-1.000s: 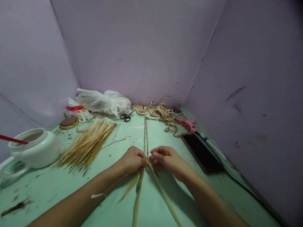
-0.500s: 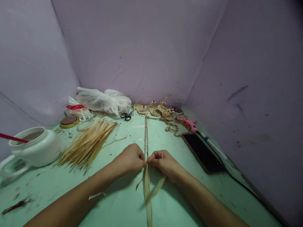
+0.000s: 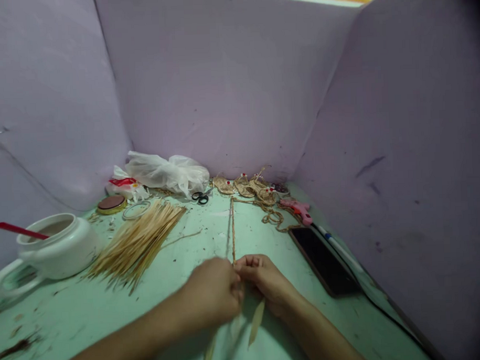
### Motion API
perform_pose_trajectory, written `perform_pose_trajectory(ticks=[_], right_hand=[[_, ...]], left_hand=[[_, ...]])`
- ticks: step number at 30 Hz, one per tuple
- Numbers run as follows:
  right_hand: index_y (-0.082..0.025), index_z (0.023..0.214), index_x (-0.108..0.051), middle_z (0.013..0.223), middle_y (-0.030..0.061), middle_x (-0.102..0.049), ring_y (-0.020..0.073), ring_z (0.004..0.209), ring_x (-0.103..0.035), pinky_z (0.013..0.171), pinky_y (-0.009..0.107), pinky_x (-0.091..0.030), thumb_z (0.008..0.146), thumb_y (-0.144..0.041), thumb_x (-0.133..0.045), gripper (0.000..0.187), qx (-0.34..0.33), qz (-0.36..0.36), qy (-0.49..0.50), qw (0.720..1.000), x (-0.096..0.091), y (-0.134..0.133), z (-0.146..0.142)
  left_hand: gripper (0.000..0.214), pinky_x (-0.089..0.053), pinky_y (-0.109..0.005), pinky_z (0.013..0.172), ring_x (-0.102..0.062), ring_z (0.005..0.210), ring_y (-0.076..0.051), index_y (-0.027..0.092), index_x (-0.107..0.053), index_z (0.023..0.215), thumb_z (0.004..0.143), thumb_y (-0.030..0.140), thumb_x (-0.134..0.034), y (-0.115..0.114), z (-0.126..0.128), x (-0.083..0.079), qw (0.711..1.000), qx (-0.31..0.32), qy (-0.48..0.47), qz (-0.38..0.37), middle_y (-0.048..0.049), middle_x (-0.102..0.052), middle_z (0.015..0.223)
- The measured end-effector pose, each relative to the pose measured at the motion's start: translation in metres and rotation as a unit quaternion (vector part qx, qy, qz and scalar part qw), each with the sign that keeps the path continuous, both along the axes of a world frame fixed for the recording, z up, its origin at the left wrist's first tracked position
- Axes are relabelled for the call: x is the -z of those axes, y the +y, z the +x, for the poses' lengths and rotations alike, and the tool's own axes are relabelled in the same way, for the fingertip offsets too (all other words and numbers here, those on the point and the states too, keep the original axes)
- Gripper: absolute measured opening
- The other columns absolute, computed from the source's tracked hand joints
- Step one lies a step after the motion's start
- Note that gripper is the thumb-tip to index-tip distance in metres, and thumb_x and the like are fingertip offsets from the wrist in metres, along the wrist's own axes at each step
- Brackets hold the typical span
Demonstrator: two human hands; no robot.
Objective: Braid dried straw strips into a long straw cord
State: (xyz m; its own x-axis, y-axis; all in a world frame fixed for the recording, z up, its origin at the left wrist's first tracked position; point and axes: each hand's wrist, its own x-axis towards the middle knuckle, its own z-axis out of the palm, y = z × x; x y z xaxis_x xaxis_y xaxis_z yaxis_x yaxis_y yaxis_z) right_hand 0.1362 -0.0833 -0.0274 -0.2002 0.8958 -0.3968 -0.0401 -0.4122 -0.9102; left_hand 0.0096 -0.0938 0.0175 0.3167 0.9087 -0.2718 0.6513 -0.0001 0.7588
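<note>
Cord (image 3: 233, 233) lies left of the phone (image 3: 325, 262), running straight from the hands to beyond the phone's far end. The step in hand looks to be working pale strips into its near end.

Nearest, left of the phone, one strip (image 3: 256, 324) hangs below the right hand (image 3: 263, 279) and another (image 3: 209, 354) below the left hand (image 3: 216, 293). Keeping the two tails apart and flat should stop them from tangling.

The right hand, just left of the phone, has thumb and fingertips pinched closed, seemingly on the cord's near end. That pinch deserves to be small and firm, right where the strips leave the finished part, so that nothing loosens. The left hand, farther left of the phone, is blurred, its fingers curled in; how tightly they close, and on what, cannot be told. Its pull is best kept even and low, with the turns all made one way.

The finished length looks straight and fairly taut; light, steady tension should keep it so. Its far end, left of the phone and beyond it, seems to bend right toward a loose coil (image 3: 273, 216). Well left of the phone lies the bundle (image 3: 140, 241), within easy reach should a strip run short. Beyond it, the scissors (image 3: 201, 197) suit trimming stray ends.
</note>
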Motion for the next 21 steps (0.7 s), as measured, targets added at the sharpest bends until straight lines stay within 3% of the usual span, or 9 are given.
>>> perform_pose_trajectory(ticks=[2, 3, 5, 7, 9, 12, 15, 18, 21], right_hand=[[-0.012, 0.054, -0.054, 0.039, -0.005, -0.044, 0.0028, 0.034, -0.027, 0.038, 0.02, -0.014, 0.056, -0.027, -0.061, 0.016, -0.028, 0.008, 0.001, 1.0, 0.001, 0.001, 0.003], [-0.012, 0.054, -0.054, 0.038, -0.0055, -0.042, 0.0028, 0.033, -0.026, 0.038, 0.02, -0.013, 0.057, -0.028, -0.061, 0.018, -0.042, 0.009, 0.003, 0.999, 0.002, 0.001, 0.004], [-0.012, 0.053, -0.054, 0.038, -0.0052, -0.043, 0.0027, 0.034, -0.027, 0.038, 0.02, -0.014, 0.058, -0.027, -0.062, 0.017, -0.06, 0.011, 0.006, 0.998, 0.004, 0.002, 0.006], [-0.012, 0.055, -0.055, 0.044, -0.0035, -0.049, 0.0026, 0.036, -0.031, 0.039, 0.019, -0.017, 0.057, -0.023, -0.062, 0.014, -0.064, 0.016, 0.006, 0.998, 0.004, 0.002, 0.008], [-0.012, 0.057, -0.055, 0.048, -0.0021, -0.053, 0.0032, 0.038, -0.035, 0.041, 0.018, -0.022, 0.056, -0.022, -0.062, 0.012, -0.07, 0.026, 0.003, 0.997, 0.003, 0.004, 0.009], [-0.012, 0.058, -0.055, 0.05, -0.0006, -0.055, 0.0051, 0.042, -0.041, 0.044, 0.019, -0.028, 0.057, -0.022, -0.061, 0.012, -0.093, 0.048, -0.018, 0.994, 0.004, 0.006, 0.01], [-0.013, 0.06, -0.054, 0.052, 0.0002, -0.056, 0.0067, 0.046, -0.044, 0.047, 0.019, -0.031, 0.061, -0.019, -0.055, 0.006, -0.091, 0.125, -0.109, 0.982, 0.009, 0.008, 0.01], [-0.013, 0.064, -0.058, 0.057, 0.0014, -0.059, 0.0084, 0.05, -0.046, 0.048, 0.019, -0.031, 0.064, -0.016, -0.049, 0.009, -0.089, 0.24, -0.264, 0.93, 0.011, 0.005, 0.012], [-0.016, 0.066, -0.063, 0.06, 0.0035, -0.063, 0.0104, 0.053, -0.049, 0.049, 0.021, -0.03, 0.066, -0.017, -0.048, 0.015, -0.107, 0.287, -0.395, 0.866, 0.002, -0.002, 0.014]], left_hand=[[0.012, -0.025, -0.021, 0.04, -0.039, 0.037, -0.008, 0.013, -0.057, 0.055, 0.059, 0.022, -0.052, 0.017, -0.01, -0.004, 0.999, -0.041, -0.011, -0.019, 0.0006, -0.049, 0.046], [0.015, -0.023, -0.02, 0.037, -0.036, 0.034, -0.006, 0.013, -0.06, 0.067, 0.061, 0.022, -0.05, 0.024, -0.013, -0.003, 0.994, -0.082, -0.048, -0.055, 0.0015, -0.053, 0.052], [0.024, -0.022, -0.019, 0.034, -0.036, 0.031, -0.005, 0.011, -0.059, 0.08, 0.059, 0.019, -0.05, 0.033, -0.015, 0.003, 0.975, -0.099, -0.119, -0.158, 0.0013, -0.056, 0.056], [0.02, -0.024, -0.018, 0.033, -0.04, 0.033, -0.005, 0.008, -0.059, 0.073, 0.057, 0.02, -0.053, 0.034, -0.013, 0.013, 0.951, -0.067, -0.173, -0.247, 0.0, -0.055, 0.053], [0.018, -0.028, -0.016, 0.033, -0.043, 0.036, -0.005, 0.007, -0.058, 0.062, 0.056, 0.024, -0.058, 0.032, -0.01, 0.023, 0.933, -0.036, -0.213, -0.287, -0.0017, -0.054, 0.051], [0.02, -0.029, -0.016, 0.032, -0.043, 0.035, -0.005, 0.008, -0.057, 0.058, 0.055, 0.026, -0.061, 0.03, -0.006, 0.03, 0.931, -0.033, -0.224, -0.284, -0.0008, -0.053, 0.048], [0.013, -0.022, -0.017, 0.029, -0.034, 0.027, -0.005, 0.01, -0.053, 0.048, 0.056, 0.02, -0.055, 0.03, -0.003, 0.029, 0.958, -0.055, -0.149, -0.239, 0.0025, -0.043, 0.034], [0.015, -0.017, -0.018, 0.028, -0.027, 0.023, -0.005, 0.014, -0.045, 0.041, 0.055, 0.016, -0.048, 0.027, -0.001, 0.027, 0.975, -0.077, -0.068, -0.195, 0.0038, -0.034, 0.026], [0.01, -0.015, -0.019, 0.029, -0.024, 0.024, -0.005, 0.015, -0.045, 0.044, 0.053, 0.013, -0.046, 0.023, 0.003, 0.031, 0.979, -0.097, -0.085, -0.16, 0.0052, -0.034, 0.028]])
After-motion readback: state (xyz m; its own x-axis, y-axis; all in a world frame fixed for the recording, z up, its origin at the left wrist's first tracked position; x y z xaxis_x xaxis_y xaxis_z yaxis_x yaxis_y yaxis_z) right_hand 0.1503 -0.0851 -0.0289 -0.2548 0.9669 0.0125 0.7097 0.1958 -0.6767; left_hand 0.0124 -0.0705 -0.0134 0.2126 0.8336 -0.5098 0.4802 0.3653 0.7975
